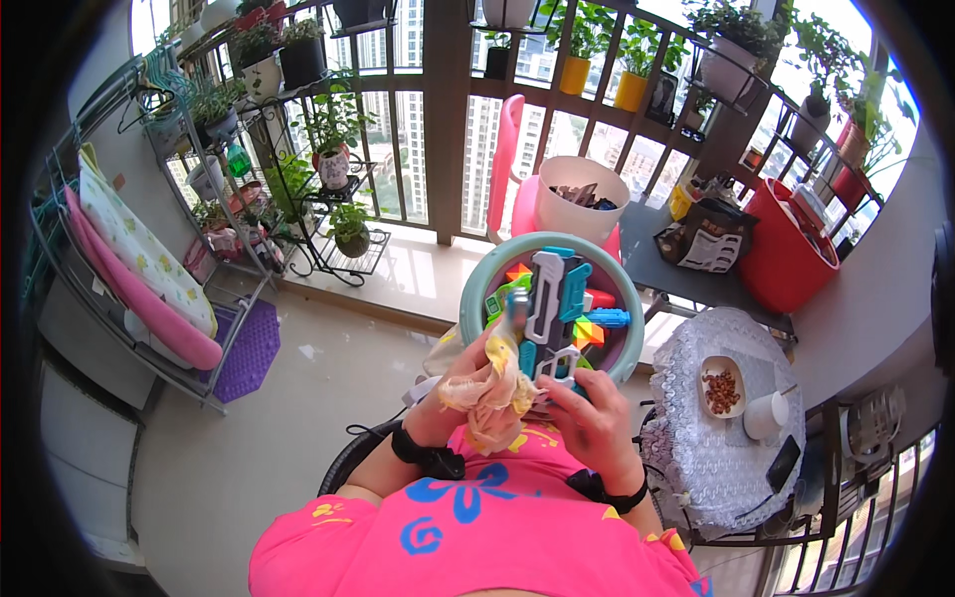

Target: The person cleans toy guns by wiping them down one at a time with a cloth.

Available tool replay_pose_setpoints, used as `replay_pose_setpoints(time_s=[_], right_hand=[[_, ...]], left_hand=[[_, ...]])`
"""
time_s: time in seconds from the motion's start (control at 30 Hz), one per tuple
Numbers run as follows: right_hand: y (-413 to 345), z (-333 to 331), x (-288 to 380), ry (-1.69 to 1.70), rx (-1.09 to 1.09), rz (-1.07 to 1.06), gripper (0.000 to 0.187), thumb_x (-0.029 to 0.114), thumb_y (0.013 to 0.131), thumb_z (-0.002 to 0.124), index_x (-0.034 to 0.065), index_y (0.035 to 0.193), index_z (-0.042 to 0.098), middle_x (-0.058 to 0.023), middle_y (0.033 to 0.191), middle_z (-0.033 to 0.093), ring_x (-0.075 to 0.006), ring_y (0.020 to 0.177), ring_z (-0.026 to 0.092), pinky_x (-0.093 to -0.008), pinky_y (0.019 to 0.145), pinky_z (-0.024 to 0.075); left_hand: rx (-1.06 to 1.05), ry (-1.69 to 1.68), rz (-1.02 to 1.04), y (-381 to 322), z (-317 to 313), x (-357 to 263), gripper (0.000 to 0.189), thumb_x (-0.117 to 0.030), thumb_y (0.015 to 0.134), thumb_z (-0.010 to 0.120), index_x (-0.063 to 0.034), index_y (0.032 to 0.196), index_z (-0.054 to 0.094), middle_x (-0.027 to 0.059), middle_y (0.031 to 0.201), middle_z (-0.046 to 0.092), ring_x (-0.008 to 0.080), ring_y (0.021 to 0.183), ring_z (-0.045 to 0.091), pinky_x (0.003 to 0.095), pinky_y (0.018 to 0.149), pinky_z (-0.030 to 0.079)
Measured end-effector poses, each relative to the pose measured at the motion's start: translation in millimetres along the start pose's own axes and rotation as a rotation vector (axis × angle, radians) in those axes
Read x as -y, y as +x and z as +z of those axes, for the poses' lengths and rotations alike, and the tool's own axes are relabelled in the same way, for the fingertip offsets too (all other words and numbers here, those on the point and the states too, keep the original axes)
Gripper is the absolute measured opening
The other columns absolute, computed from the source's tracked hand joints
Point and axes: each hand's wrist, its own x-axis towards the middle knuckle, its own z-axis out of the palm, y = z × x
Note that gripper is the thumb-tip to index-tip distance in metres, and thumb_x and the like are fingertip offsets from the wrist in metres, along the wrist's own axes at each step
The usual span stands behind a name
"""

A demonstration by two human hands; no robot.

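My left hand (436, 403) is closed on a crumpled, pale cloth with yellow patches (498, 395). The cloth lies against the lower left side of a toy gun (550, 310) in grey, white and teal plastic. My right hand (597, 418) grips the gun's lower end near its white guard, and its fingertips are partly hidden. The gun is held above a round pale-green basin (633, 328). Inside the basin lie several bright toys, among them an orange-and-yellow faceted piece (588, 333) and a blue plastic piece (612, 319).
Behind the basin, a white bucket (582, 213) of dark pieces stands on a pink chair (507, 164). To the right are a lace-covered table (679, 448) with a bowl, cup and phone, and a red tub (783, 254). Plant stands (336, 190) and a drying rack (224, 373) occupy the left.
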Motion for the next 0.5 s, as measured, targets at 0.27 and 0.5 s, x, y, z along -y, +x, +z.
replay_pose_setpoints(time_s=[0.27, 0.5], right_hand=[[0, 2, 2, 0.033, 0.047, -0.031, 0.050, 0.006, 0.076, 0.072, 0.0196, 0.124, 0.071, -0.0102, 0.102, 0.061, -0.0283, 0.081, 0.061, -0.0390, 0.065, 0.0516], [-1, 2, -2, -0.036, 0.028, -0.020, 0.049, 0.004, 0.076, 0.070, 0.0200, 0.122, 0.072, -0.0109, 0.101, 0.060, -0.0288, 0.081, 0.061, -0.0387, 0.064, 0.0517]], left_hand=[[0.001, -0.015, 0.080, 0, -16, 17, 0.073, -0.016, 0.091, 0.073, -0.0106, 0.153, 0.033, 0.0048, 0.124, 0.057, 0.0131, 0.105, 0.061, 0.0273, 0.090, 0.052], [-0.070, -0.009, 0.077, -5, 7, -1, 0.079, -0.010, 0.089, 0.073, -0.0085, 0.154, 0.029, 0.0062, 0.128, 0.056, 0.0150, 0.111, 0.060, 0.0298, 0.093, 0.052]])
